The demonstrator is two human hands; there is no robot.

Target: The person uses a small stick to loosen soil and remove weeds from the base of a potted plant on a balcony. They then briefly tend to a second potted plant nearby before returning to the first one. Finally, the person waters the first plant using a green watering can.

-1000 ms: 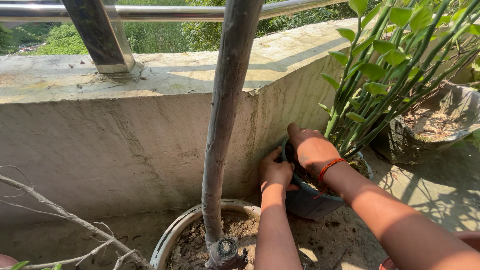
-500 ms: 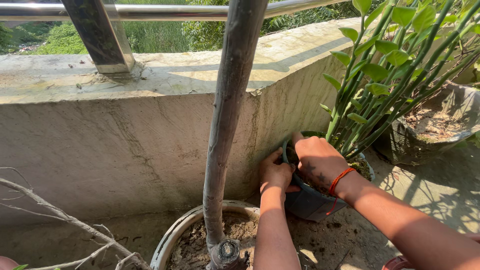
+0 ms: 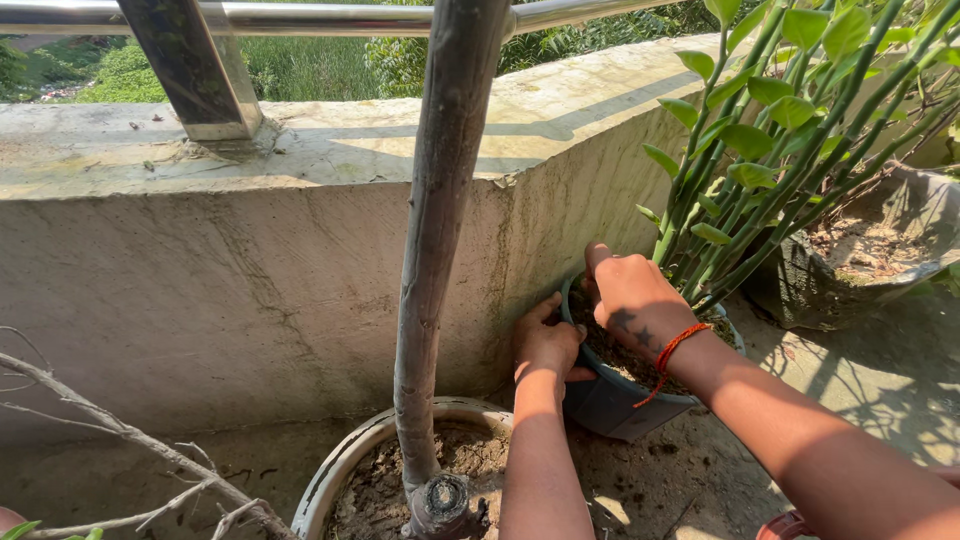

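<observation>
A dark grey plastic pot (image 3: 610, 405) filled with soil stands tilted against the low concrete wall (image 3: 250, 270). Several green leafy stems (image 3: 760, 160) rise from it. My left hand (image 3: 548, 345) presses against the pot's left side near the rim. My right hand (image 3: 630, 295), with an orange thread at the wrist, lies over the rim and soil, its fingers curled over the pot's far edge by the stems.
A thick grey trunk (image 3: 440, 230) rises from a round pale pot (image 3: 350, 465) of dry soil just left of my arms. A metal railing (image 3: 300, 18) tops the wall. Another soil-filled container (image 3: 880, 250) sits at the right; bare twigs (image 3: 120, 440) lie lower left.
My right hand has slid a little further over the pot's rim and soil. My left hand stays on the pot's side. The view has shifted only slightly.
</observation>
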